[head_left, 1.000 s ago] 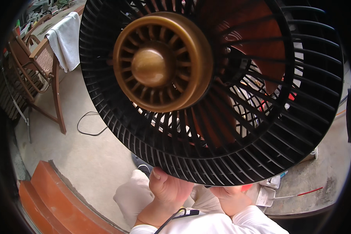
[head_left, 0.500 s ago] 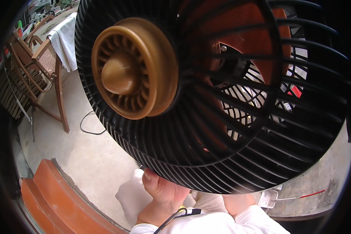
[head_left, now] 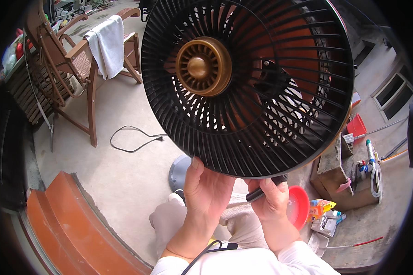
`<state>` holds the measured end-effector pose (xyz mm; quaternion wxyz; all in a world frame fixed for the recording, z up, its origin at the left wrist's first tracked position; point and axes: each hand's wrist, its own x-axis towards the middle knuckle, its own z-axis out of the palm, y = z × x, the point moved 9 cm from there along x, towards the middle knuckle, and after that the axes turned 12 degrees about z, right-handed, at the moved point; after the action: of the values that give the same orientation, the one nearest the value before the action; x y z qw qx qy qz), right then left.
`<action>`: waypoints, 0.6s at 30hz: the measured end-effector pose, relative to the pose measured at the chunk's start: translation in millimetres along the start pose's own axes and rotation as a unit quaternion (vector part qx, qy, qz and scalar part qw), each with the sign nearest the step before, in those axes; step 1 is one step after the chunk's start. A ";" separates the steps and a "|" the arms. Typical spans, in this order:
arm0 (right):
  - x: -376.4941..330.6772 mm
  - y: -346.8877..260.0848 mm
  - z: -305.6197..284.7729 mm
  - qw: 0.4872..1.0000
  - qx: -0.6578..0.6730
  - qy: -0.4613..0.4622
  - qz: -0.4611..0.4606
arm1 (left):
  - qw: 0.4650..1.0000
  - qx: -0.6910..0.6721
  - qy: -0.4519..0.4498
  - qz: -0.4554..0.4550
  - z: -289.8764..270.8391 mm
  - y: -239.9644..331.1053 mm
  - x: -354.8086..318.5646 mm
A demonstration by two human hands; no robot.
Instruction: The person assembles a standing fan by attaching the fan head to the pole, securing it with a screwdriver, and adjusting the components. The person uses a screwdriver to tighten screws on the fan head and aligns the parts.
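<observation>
A round fan head [head_left: 243, 151] fills the upper middle, held up before me. It has a black wire grille, a bronze hub cap [head_left: 199, 67] and reddish-brown blades [head_left: 287, 43] behind the bars. Gripping its lower rim is my left hand [head_left: 209, 190], thumb upward and fingers partly hidden behind the grille. My right hand [head_left: 271, 201] is closed around a black handle-like rod [head_left: 256, 194], just under the rim. What the rod's far end does is hidden. Both forearms rise from the lower edge.
A grey round base [head_left: 179, 173] and a black cable [head_left: 132, 150] lie on the floor. At left stand a wooden chair [head_left: 94, 101] with a white towel [head_left: 106, 48] and orange steps [head_left: 64, 215]. To the right are a red basin [head_left: 298, 208], a concrete trough [head_left: 330, 172] and a red bucket [head_left: 356, 126].
The fan head has moved farther from me and turned, showing more of its grille face. My right hand, mostly hidden before, now shows with the black rod. My left hand stays at the rim.
</observation>
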<state>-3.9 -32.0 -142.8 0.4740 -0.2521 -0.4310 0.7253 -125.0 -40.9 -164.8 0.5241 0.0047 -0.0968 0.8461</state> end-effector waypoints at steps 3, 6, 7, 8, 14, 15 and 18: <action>8.7 -2.5 17.1 0.997 -0.045 0.034 -0.043 | 1.000 0.012 -0.017 -0.007 2.0 3.7 3.3; 12.5 5.6 12.0 0.998 -0.004 0.041 -0.052 | 0.998 0.062 -0.022 -0.015 3.3 3.0 4.9; 13.4 5.5 18.4 0.996 -0.033 0.047 -0.071 | 0.997 0.072 -0.035 -0.018 6.6 4.6 4.4; 14.2 5.3 25.6 0.993 -0.062 0.053 -0.091 | 0.995 0.081 -0.047 -0.020 10.5 4.7 3.9; 15.4 -3.6 36.7 0.986 -0.047 0.105 -0.122 | 0.991 0.104 -0.068 -0.040 18.2 -6.0 0.1; 14.9 -6.6 35.9 0.985 -0.054 0.112 -0.118 | 0.991 0.123 -0.054 -0.016 22.8 -5.8 -2.6; 9.9 -12.3 37.3 0.986 -0.049 0.105 -0.123 | 0.987 0.131 -0.096 -0.022 27.5 -10.4 -6.5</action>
<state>-31.2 -35.3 -113.1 0.5890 -0.2950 -0.4415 0.6091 -115.4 -46.9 -136.9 0.5254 0.1563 -0.0347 0.8356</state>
